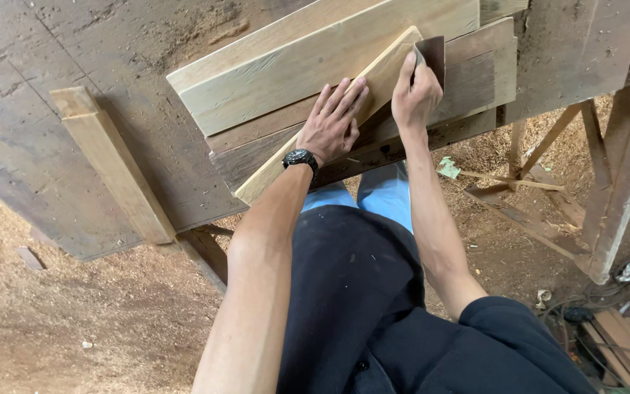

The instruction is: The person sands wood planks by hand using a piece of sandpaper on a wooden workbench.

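My left hand (333,120) lies flat, fingers spread, on the pale slanted strip (329,117) atop stacked planks (315,55); my right hand (415,91) grips what looks like dark sandpaper (434,55) at its upper end. Green scrap (448,168) below the bench edge.

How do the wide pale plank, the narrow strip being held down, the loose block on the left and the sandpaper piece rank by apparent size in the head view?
Largest to smallest:
1. wide pale plank
2. narrow strip and loose block: look alike, and the strip is partly covered by the left hand, so unranked
3. sandpaper piece, held in the right hand
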